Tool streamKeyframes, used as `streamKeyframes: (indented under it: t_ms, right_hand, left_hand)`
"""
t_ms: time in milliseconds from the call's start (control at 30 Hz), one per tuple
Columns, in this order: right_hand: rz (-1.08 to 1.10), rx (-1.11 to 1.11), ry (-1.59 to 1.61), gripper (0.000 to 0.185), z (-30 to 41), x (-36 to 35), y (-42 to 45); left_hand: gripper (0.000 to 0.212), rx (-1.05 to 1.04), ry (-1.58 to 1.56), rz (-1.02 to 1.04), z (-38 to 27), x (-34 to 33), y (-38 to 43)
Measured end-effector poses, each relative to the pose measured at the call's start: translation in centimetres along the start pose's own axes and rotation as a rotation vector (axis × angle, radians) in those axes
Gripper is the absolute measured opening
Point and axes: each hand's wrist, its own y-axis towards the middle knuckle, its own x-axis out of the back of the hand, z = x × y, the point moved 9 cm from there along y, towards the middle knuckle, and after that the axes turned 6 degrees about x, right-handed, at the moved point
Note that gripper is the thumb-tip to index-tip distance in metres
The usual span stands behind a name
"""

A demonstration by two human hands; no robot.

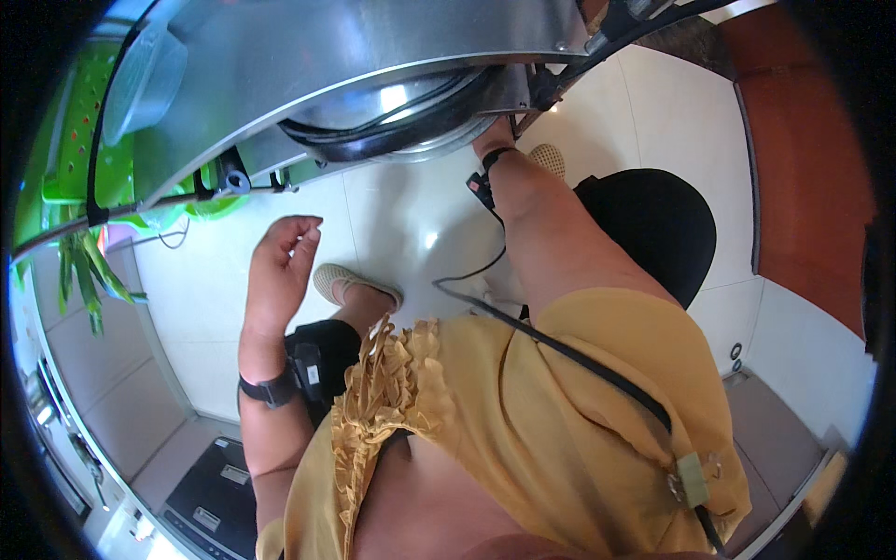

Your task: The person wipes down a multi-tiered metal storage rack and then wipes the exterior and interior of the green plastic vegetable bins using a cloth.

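Note:
My left hand (283, 262) hangs over the pale tiled floor, fingers loosely curled and the thumb tip close to the fingertips. I see nothing held in it. My right arm reaches forward to the lower edge of a stainless steel table (364, 35). Only the wrist end of my right hand (495, 134) shows; its fingers are hidden beneath the table's edge, beside a round dark-rimmed metal pan (420, 136). What that hand touches cannot be seen. Each wrist wears a black strap, and a small black device (480, 190) with a cable hangs by the right one.
A clear plastic tub (147, 80) and a green perforated basket (84, 133) stand at the left. Long green leaves (91, 269) hang below them. Right of me is a black round-topped seat (651, 224), with a red-brown panel (805, 161) beyond. A black appliance (210, 500) lies lower left.

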Motion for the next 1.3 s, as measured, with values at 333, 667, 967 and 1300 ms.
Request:
streamKeyframes:
  t_ms: [333,667,967,1300]
  right_hand:
    - [0.201,-0.302,0.456,0.06,-4.1,-1.1,-1.2]
    - [0.724,-0.059,0.384,0.037,0.9,1.7,-16.7]
    - [-0.231,-0.378,0.993,0.037,0.7,18.3,-8.4]
    - [-0.277,0.188,0.256,0.048,9.1,27.0,-3.8]
  left_hand:
    - [0.019,-0.034,0.031,-0.024,-0.9,-0.7,-0.1]
    - [0.024,-0.183,0.203,-0.017,-3.1,-1.7,1.8]
    - [0.026,-0.252,0.048,0.063,-7.7,-1.1,-1.4]
    - [0.027,-0.39,0.06,0.054,-6.9,-0.1,-1.0]
